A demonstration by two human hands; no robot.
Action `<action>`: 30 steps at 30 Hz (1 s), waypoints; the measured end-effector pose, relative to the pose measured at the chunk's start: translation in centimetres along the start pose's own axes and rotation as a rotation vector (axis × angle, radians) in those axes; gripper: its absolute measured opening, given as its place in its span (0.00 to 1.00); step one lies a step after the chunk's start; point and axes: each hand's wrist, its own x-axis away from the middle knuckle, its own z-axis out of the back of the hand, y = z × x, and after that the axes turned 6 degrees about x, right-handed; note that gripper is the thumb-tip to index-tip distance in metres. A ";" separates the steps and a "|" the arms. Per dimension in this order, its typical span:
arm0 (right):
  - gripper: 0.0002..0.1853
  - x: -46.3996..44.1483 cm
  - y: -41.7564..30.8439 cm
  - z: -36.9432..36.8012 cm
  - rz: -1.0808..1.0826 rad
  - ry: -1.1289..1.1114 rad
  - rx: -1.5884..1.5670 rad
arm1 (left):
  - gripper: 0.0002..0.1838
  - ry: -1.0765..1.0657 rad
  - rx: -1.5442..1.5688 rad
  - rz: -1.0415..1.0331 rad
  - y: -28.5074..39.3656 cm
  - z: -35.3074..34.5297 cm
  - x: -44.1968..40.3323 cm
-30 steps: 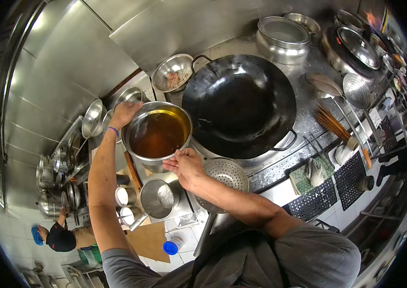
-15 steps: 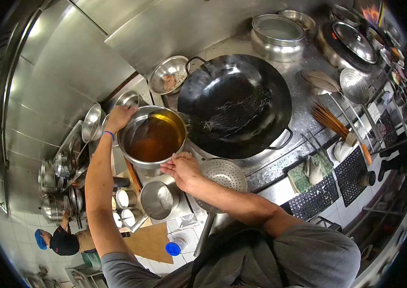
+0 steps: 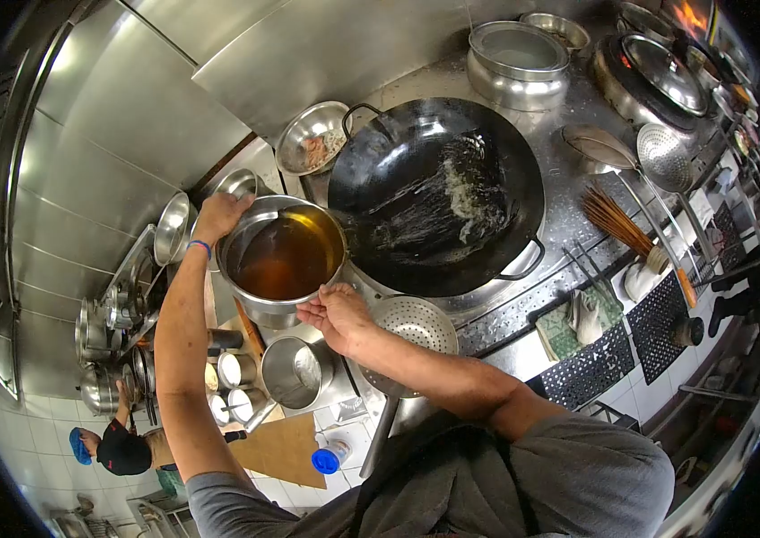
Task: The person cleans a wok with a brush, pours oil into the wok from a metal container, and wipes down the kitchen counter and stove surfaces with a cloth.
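Observation:
My left hand [image 3: 222, 218] is closed on the upper left rim of a round steel pot [image 3: 283, 309]. Amber liquid [image 3: 283, 260], which looks like oil, fills part of the pot. On the pot's lower right rim, my right hand [image 3: 337, 316] grips with thumb and fingers. The pot is tilted toward a large black wok [image 3: 380, 166], its edge at the wok's left rim. Liquid streaks spread over the wok's inside, with a pale, foamy patch at the centre right.
Left of the wok, a steel bowl [image 3: 289, 151] holds pinkish and pale bits. A perforated strainer [image 3: 411, 323] and an empty-looking steel pot [image 3: 290, 381] are near my right arm. To the right lie a bamboo brush [image 3: 617, 221] and a skimmer [image 3: 664, 157]. Another person [image 3: 124, 446] stands lower left.
The streaks in the wok have widened, and a pale foamy patch now shows toward its right side. The pot and both hands have hardly moved.

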 end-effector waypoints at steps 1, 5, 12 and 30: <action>0.06 -0.1 -0.1 0.0 -0.001 0.000 -0.005 | 0.34 -0.004 0.004 0.001 -0.5 -0.3 -0.4; 0.06 0.0 -0.6 -0.2 -0.013 0.019 -0.028 | 0.33 0.001 0.008 0.018 0.1 -0.3 -0.6; 0.08 -0.7 -0.8 0.4 -0.043 -0.009 -0.047 | 0.34 -0.040 -0.099 -0.034 0.4 -0.4 -2.3; 0.06 -0.2 -2.1 0.4 -0.106 -0.030 -0.125 | 0.32 -0.086 -0.187 0.001 3.2 1.3 -3.3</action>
